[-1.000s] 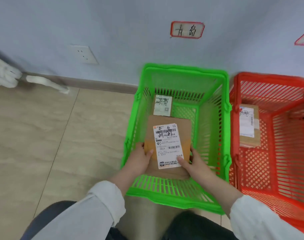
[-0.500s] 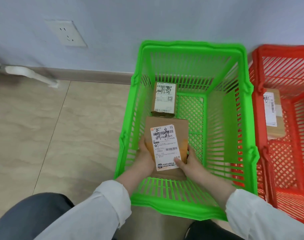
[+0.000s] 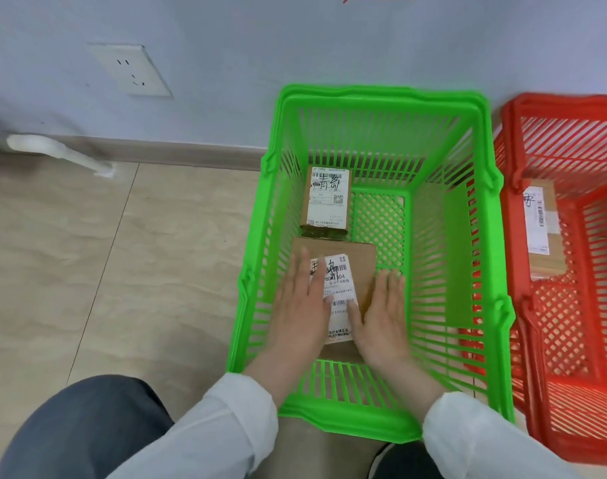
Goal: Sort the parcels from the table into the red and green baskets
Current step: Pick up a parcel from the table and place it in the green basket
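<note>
Tiled floor (image 3: 122,254) | green basket (image 3: 381,92): parcel (image 3: 361,267) flat, long axis toward wall (image 3: 295,46) | left hand (image 3: 300,305), right hand (image 3: 381,319) outspread, gripping nothing

Pale blue wall (image 3: 295,39), white socket (image 3: 131,70), beige tiled floor (image 3: 87,254)

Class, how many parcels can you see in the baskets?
3. A small parcel far left in the green basket; a large parcel nearer, partly beneath the left hand and right hand; a third parcel in the red basket. More may lie out of frame.
</note>
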{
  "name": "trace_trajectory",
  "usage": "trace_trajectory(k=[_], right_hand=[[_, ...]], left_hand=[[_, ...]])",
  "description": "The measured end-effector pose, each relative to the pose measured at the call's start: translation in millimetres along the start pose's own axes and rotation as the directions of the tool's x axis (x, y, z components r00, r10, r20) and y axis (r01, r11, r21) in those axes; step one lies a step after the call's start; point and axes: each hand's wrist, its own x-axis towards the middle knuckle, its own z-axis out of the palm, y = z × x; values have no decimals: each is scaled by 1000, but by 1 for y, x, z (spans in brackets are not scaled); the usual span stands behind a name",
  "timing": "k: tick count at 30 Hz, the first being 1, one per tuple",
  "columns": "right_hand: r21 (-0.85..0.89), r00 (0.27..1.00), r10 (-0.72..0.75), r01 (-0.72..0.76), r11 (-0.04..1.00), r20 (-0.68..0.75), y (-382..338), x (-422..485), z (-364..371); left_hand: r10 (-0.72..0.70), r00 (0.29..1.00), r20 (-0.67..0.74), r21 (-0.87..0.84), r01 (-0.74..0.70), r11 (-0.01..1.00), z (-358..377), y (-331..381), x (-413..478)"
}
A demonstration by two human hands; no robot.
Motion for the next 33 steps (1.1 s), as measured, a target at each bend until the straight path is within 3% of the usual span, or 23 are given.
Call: trace_trajectory(k=[2,5,20,24,27,30,33], right_hand=[[-156,974,-187,166,974,-131,-4,8,8],[-266,919,-356,304,915,-172,-1,22,26],[-372,898,-395,305,877,-194,9,32,36],[-367,940,-330,278,888,-87,4,27,28],[-317,959,-284,271,909,8,-10,15,-5],[-56,998,-61,60,997,-16,-43,-22,-58],[251,978,208,-195,948,-25,-83,-77,-121]], left_hand=[[124,990,-70,57,-120,991,17,-6,13],[166,985,-42,81,-163,983,43,-18,23],[214,974,-70,166,-200,966,60,-23,28],[174,985,-5,137,-172,976,50,-23,25],[159,974,160,126,-180,976,10,-11,26],[24,972,236,-31,-17,999,-53,18,8],[-87,969,231,-230,141,963,-122,60,-27]])
